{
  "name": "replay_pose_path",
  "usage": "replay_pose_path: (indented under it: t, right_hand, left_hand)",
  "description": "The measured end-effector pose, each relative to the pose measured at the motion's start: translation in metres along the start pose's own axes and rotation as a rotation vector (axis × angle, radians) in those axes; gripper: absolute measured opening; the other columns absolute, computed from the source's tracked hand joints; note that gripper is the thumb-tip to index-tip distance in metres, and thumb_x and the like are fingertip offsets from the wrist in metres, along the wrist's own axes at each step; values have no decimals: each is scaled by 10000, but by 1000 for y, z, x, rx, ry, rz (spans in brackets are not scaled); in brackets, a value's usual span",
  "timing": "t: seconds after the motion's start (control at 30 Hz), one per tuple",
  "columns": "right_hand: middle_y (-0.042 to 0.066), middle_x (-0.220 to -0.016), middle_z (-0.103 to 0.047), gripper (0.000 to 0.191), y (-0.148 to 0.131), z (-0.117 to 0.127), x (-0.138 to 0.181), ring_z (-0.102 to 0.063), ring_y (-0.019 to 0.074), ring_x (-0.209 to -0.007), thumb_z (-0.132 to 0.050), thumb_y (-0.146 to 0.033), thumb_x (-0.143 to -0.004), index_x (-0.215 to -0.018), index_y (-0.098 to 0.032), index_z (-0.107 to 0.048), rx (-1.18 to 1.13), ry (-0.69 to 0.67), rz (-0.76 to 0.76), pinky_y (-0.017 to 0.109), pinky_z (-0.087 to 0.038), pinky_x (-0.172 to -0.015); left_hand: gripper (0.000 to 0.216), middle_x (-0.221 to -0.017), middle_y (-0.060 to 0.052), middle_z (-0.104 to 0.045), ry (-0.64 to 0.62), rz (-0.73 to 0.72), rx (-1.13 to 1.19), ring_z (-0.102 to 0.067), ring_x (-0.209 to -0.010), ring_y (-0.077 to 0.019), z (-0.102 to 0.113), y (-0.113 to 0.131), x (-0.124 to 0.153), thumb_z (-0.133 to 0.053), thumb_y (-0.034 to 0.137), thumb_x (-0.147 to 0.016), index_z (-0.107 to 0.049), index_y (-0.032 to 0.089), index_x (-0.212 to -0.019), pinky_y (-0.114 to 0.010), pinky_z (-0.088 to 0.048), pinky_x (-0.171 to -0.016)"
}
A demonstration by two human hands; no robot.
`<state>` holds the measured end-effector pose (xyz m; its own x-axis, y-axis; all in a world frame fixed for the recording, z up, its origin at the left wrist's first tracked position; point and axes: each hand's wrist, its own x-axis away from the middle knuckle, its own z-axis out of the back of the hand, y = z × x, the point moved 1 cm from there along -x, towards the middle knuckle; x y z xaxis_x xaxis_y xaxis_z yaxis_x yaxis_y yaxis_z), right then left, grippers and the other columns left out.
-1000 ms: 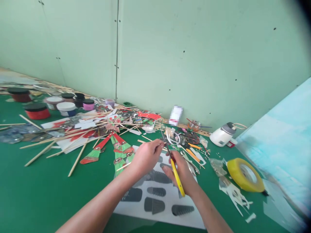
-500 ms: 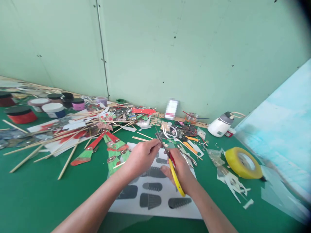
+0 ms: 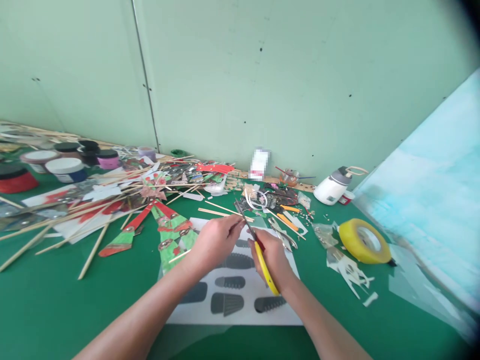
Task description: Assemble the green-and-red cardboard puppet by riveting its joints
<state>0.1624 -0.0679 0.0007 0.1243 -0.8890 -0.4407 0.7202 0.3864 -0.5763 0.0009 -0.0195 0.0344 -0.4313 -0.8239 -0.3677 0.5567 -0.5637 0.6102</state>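
A pair of yellow-handled scissors (image 3: 267, 272) is held in my right hand (image 3: 276, 257), its blades pointing up and to the left. Close against the blades, my left hand (image 3: 219, 237) has its fingers pinched together. Whatever lies between those fingertips is too small or hidden to name. Beneath both hands is a white sheet printed with dark grey shapes (image 3: 227, 304), partly covered by my hands and wrists. Just left of my left hand lie red and green painted pieces with metal fasteners (image 3: 174, 227).
Thin wooden sticks (image 3: 97, 247) and paint jars (image 3: 65, 170) crowd the left side. Orange-handled pliers (image 3: 288, 220) lie beyond my right hand. A roll of yellow tape (image 3: 348, 242), white scraps (image 3: 352, 275) and a white bottle (image 3: 332, 187) are on the right. A phone-like object (image 3: 259, 162) leans at the wall.
The camera view has shifted slightly, so the table things appear further left. The scissors stay in my right hand and my left fingers remain pinched near the blades.
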Motion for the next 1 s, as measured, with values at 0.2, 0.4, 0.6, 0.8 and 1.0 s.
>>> replay_pose_path:
  t: [0.2, 0.4, 0.6, 0.8, 1.0]
  right_hand:
    - [48, -775, -618, 218, 1, -1, 0, -574, 194, -714, -469, -142, -826, -993, -187, -601, 16, 7, -21, 287, -462, -660]
    - [59, -835, -588, 343, 8, -5, -1, -568, 193, -720, -462, -111, -788, -1102, -166, -588, 43, 38, -16, 300, -469, -648]
    - [78, -858, -575, 336, 0, 3, 0, -582, 204, -765, -440, -126, -835, -1140, -159, -576, 38, 33, -34, 318, -484, -693]
    - [72, -825, -611, 243, -9, 6, 2, -591, 211, -765, -431, -166, -874, -1054, -163, -593, 19, 33, -23, 316, -475, -685]
    - [63, -770, -609, 222, -2, 0, 2, -590, 208, -716, -444, -143, -843, -986, -169, -610, 56, 48, -22, 315, -471, -669]
  left_hand:
    - [218, -663, -13, -640, 90, -45, -71, -583, -595, -131, -5, -4, 2, -419, 250, -924, -622, 180, -886, -223, -394, -589]
    - [257, -731, -47, -661, 144, -222, -172, -614, -672, -148, -5, -4, 3, -394, 209, -934, -641, 174, -872, -234, -430, -617]
    - [244, -746, -43, -659, 124, -291, -209, -608, -667, -145, -5, 1, 6, -379, 191, -942, -621, 166, -922, -241, -404, -592]
    - [247, -727, -32, -646, 55, -241, -122, -599, -655, -132, -4, 1, 6, -376, 204, -946, -617, 171, -900, -227, -397, -593]
    - [250, -717, -30, -644, 43, -171, -142, -610, -666, -146, -6, -2, 5, -374, 199, -939, -613, 180, -869, -231, -393, -596]
